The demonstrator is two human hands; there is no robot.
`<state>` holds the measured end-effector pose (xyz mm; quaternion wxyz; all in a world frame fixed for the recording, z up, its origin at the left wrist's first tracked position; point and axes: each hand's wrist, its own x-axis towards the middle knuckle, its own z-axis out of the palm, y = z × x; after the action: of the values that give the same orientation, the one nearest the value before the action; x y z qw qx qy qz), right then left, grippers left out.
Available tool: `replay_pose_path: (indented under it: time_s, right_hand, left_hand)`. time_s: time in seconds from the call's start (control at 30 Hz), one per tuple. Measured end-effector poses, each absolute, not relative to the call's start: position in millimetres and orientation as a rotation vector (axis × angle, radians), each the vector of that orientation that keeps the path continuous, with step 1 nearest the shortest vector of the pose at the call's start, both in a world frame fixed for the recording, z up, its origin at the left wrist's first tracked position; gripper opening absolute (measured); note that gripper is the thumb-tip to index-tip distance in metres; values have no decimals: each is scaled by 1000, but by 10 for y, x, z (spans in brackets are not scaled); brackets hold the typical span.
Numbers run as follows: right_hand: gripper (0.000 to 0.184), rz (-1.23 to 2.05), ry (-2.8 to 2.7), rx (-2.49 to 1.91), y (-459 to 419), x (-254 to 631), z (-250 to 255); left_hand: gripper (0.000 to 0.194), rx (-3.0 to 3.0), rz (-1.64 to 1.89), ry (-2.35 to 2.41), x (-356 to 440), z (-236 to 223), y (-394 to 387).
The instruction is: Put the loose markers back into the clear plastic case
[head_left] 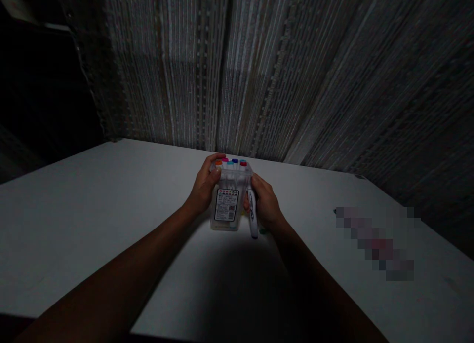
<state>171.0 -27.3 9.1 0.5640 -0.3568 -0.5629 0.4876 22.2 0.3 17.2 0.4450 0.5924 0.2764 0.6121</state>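
A clear plastic marker case [226,205] with a printed label stands on the white table [92,209], near its middle. Several markers with coloured caps [231,163] stick up from its top. My left hand [203,187] is wrapped round the case's left side, fingers curled over its upper edge. My right hand [264,205] is at the case's right side and is closed on a white marker [252,214] that points down toward the table.
A tall wall of stacked ribbed sheets [281,71] rises right behind the table's far edge. A blurred patch [377,242] lies on the table at the right. The left background is dark.
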Motion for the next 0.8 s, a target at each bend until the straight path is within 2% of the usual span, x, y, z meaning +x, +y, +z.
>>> replay_pose_path:
  time_s: [0.8]
  right_hand:
    - [41, 1136, -1342, -847, -276, 1714, 86]
  left_hand:
    - [65, 1527, 1500, 671, 212, 161, 14]
